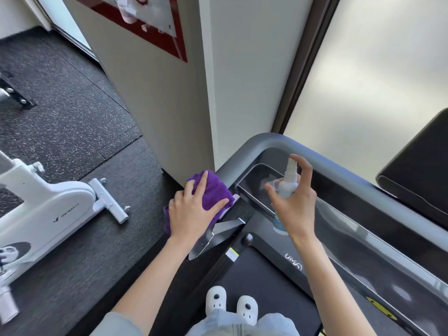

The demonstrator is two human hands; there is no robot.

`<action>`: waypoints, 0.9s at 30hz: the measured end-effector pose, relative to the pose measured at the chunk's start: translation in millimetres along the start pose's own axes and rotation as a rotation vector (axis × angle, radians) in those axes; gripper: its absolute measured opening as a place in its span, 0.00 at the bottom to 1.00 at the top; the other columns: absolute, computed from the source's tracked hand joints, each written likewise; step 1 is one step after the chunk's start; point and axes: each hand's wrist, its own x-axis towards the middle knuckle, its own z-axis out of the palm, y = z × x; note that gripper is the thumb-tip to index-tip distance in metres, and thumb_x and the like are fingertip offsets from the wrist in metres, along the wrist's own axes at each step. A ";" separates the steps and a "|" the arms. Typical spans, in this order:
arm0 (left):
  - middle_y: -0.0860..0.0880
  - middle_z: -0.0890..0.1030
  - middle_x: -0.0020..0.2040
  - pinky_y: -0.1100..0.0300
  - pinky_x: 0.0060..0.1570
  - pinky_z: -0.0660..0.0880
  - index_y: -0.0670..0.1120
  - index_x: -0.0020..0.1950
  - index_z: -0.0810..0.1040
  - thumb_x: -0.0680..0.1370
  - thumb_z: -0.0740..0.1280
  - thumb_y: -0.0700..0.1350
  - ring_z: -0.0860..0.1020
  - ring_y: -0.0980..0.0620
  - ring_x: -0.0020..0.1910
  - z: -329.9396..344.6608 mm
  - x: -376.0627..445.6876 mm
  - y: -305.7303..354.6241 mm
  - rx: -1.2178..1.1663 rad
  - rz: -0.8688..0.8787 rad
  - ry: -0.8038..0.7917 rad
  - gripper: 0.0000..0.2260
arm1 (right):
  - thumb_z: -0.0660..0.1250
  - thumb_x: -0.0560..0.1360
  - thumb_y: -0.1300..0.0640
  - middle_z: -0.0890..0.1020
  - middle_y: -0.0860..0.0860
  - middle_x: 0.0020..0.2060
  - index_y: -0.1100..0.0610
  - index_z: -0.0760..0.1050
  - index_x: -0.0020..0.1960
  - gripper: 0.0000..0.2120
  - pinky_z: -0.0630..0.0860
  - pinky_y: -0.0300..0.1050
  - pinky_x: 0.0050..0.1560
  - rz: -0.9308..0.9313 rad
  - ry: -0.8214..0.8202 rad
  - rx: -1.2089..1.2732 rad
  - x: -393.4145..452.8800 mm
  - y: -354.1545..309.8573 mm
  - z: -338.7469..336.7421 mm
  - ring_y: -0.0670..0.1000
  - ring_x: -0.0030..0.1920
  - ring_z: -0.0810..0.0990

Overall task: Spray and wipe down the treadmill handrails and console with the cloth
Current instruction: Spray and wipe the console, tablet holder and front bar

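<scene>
**At the left handrail corner: spraying while the cloth waits**

Over the left end of the treadmill, the person is standing on the belt point(264, 277) with both arms reaching forward. The left hand point(191, 212) is pressing the purple cloth point(213, 190) flat against the left handrail point(244, 151), fingers straight and spread across the fabric. The right hand point(294, 200) is holding the small spray bottle point(288, 184) upright just above the console point(257, 187), fingers curled round its body and the index finger arching over the nozzle top.

To do this step well, the person is probably best aiming the nozzle down at the console surface and the rail bend, not toward the frosted window point(363, 69) behind. A light mist seems wiser than a soak, since liquid pooling on the screen could seep into the seams. Whether spray is leaving the nozzle right now is hard to tell; no mist is showing clearly. The cloth is sitting close by on the left, so it is ready to sweep rightward over the wetted console straight after. Keeping the palm flat is likely giving even pressure along the rounded rail.
</scene>
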 end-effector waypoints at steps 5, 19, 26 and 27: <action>0.43 0.77 0.57 0.49 0.44 0.72 0.48 0.75 0.64 0.71 0.39 0.73 0.77 0.41 0.48 6.8 37.5 37.1 0.118 -0.020 0.008 0.43 | 0.73 0.72 0.65 0.83 0.37 0.36 0.39 0.63 0.67 0.34 0.82 0.59 0.49 0.035 0.005 0.010 5.1 8.5 -3.4 0.47 0.37 0.81; 0.42 0.74 0.64 0.49 0.52 0.72 0.48 0.73 0.65 0.77 0.51 0.70 0.75 0.40 0.57 24.9 166.7 141.1 -0.049 0.198 -0.030 0.34 | 0.73 0.73 0.65 0.83 0.41 0.35 0.38 0.62 0.67 0.34 0.82 0.63 0.46 0.099 0.164 0.038 17.0 17.6 -34.3 0.51 0.36 0.83; 0.45 0.68 0.72 0.47 0.61 0.67 0.53 0.76 0.63 0.81 0.51 0.63 0.70 0.39 0.64 20.3 160.0 130.1 -0.096 0.313 -0.048 0.26 | 0.74 0.72 0.66 0.83 0.39 0.36 0.40 0.62 0.68 0.35 0.82 0.56 0.51 0.054 0.225 0.022 10.3 5.4 -43.1 0.45 0.39 0.82; 0.46 0.66 0.74 0.47 0.63 0.66 0.55 0.76 0.63 0.81 0.51 0.63 0.69 0.39 0.65 18.1 155.4 126.0 -0.128 0.330 -0.058 0.25 | 0.74 0.72 0.66 0.83 0.39 0.36 0.40 0.62 0.68 0.35 0.82 0.59 0.49 0.059 0.227 0.034 8.0 5.5 -44.4 0.47 0.39 0.83</action>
